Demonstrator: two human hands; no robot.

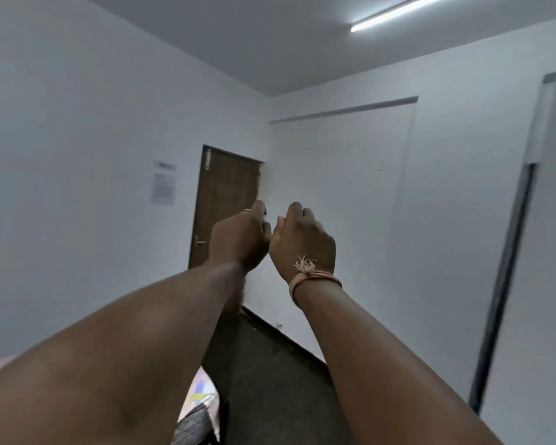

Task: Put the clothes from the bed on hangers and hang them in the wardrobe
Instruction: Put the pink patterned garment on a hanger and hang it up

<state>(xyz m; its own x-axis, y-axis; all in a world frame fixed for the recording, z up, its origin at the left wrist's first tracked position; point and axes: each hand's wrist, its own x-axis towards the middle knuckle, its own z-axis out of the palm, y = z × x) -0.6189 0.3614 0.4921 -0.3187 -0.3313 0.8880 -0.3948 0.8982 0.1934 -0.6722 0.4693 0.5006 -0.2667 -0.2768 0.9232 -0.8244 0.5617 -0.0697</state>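
Both my arms reach straight out in front of me at chest height, side by side. My left hand (239,237) and my right hand (302,242) show their backs to the camera, fingers curled down and away, almost touching each other. Nothing shows in or under either hand. A thread band is tied round my right wrist. At the bottom left lies a corner of the bed (201,391) with a colourful sheet, and on it a grey striped cloth (190,425). No hanger is in view.
A brown door (228,207) stands shut in the far corner, with a paper notice (163,187) on the wall to its left. A tall white panel with a dark edge (507,284) rises at the right. The dark floor (270,380) runs between bed and wall.
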